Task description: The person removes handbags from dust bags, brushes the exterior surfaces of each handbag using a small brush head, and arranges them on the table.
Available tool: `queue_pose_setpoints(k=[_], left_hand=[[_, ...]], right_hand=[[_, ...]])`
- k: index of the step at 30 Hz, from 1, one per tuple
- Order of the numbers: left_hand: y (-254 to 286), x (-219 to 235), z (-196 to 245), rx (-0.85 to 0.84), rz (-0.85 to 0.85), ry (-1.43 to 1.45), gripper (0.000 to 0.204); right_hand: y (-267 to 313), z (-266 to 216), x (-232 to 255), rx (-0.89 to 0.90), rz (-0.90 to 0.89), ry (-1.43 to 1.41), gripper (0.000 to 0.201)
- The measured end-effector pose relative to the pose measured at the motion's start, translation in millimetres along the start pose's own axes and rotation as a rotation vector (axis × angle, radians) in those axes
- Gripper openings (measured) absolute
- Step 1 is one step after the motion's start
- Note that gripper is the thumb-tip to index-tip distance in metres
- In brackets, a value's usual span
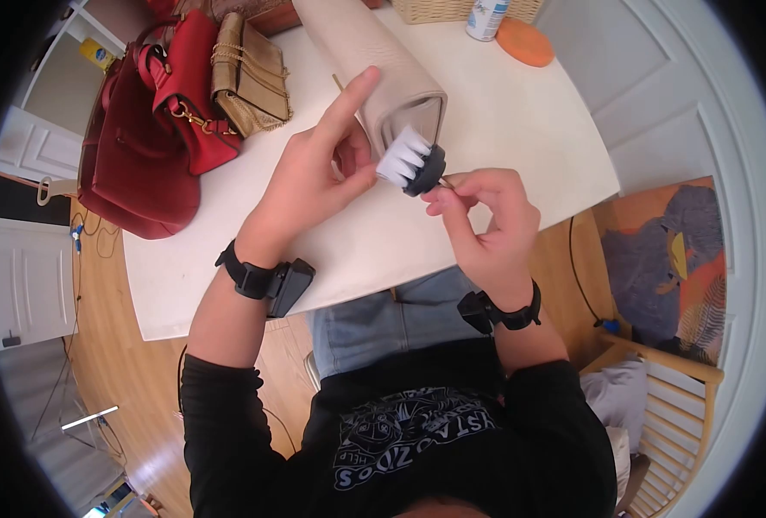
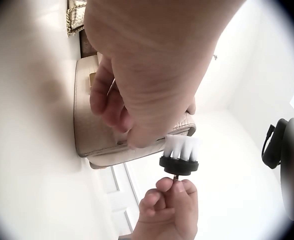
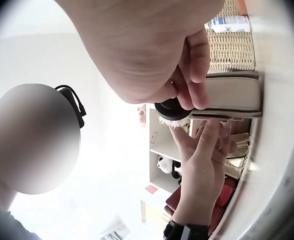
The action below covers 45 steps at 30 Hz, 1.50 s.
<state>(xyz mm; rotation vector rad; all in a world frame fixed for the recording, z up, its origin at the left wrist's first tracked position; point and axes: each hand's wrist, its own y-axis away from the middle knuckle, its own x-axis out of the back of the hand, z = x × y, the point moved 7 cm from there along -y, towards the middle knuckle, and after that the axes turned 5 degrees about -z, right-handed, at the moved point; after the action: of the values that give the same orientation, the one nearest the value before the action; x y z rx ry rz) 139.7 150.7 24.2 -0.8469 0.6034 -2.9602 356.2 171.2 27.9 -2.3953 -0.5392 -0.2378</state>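
A round brush (image 1: 411,161) with white bristles, a black base and a thin metal shank is raised over the table's front part. My right hand (image 1: 495,220) pinches that shank between thumb and fingertips, bristles toward the left hand. Beside the bristles is my left hand (image 1: 318,173), its index finger extended and the other fingers loosely bent; the thumb tip comes right up to the bristle ends. Just beyond both hands a beige handbag (image 1: 383,65) lies on the white table, also seen behind the brush (image 2: 179,162) in the left wrist view.
Red handbags (image 1: 137,173) and a gold chain-strap purse (image 1: 249,73) stand at the table's left. Along the back are a wicker basket (image 1: 426,10), a spray can (image 1: 486,22) and an orange round pad (image 1: 525,43). A wooden-framed chair (image 1: 659,432) is at the lower right.
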Motion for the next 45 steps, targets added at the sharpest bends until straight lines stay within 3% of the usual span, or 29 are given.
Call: queue_pose_setpoints(k=[3, 6, 13, 16, 19, 21, 37, 45], left_hand=[[1.3, -0.5, -2.5, 0.022, 0.019, -0.038, 0.105], [-0.7, -0.5, -0.7, 0.024, 0.042, -0.097, 0.107], [1.3, -4.4, -3.4, 0.025, 0.079, -0.071, 0.108], [1.1, -5.1, -3.5, 0.019, 0.081, -0.071, 0.109], [0.6, -4.7, -5.8, 0.023, 0.073, -0.060, 0.109], [0.2, -5.1, -4.9, 0.027, 0.072, -0.059, 0.109], [1.2, -6.3, -4.4, 0.063, 0.024, -0.087, 0.109], [0.6, -3.6, -1.8, 0.039, 0.030, -0.112, 0.109]], right_hand=[[7.9, -3.5, 10.1, 0.092, 0.103, -0.033, 0.013], [6.5, 11.2, 13.4, -0.020, -0.006, -0.004, 0.013], [12.5, 20.1, 22.6, -0.007, 0.045, -0.083, 0.013], [10.5, 29.2, 19.9, -0.139, -0.031, -0.098, 0.011], [4.0, 23.4, 15.6, -0.116, -0.159, -0.014, 0.011], [-2.3, 11.5, 13.1, 0.005, -0.214, 0.011, 0.011], [-10.8, 37.9, 6.6, -0.135, -0.249, 0.062, 0.012], [1.9, 50.9, -2.7, -0.238, -0.364, 0.081, 0.012]])
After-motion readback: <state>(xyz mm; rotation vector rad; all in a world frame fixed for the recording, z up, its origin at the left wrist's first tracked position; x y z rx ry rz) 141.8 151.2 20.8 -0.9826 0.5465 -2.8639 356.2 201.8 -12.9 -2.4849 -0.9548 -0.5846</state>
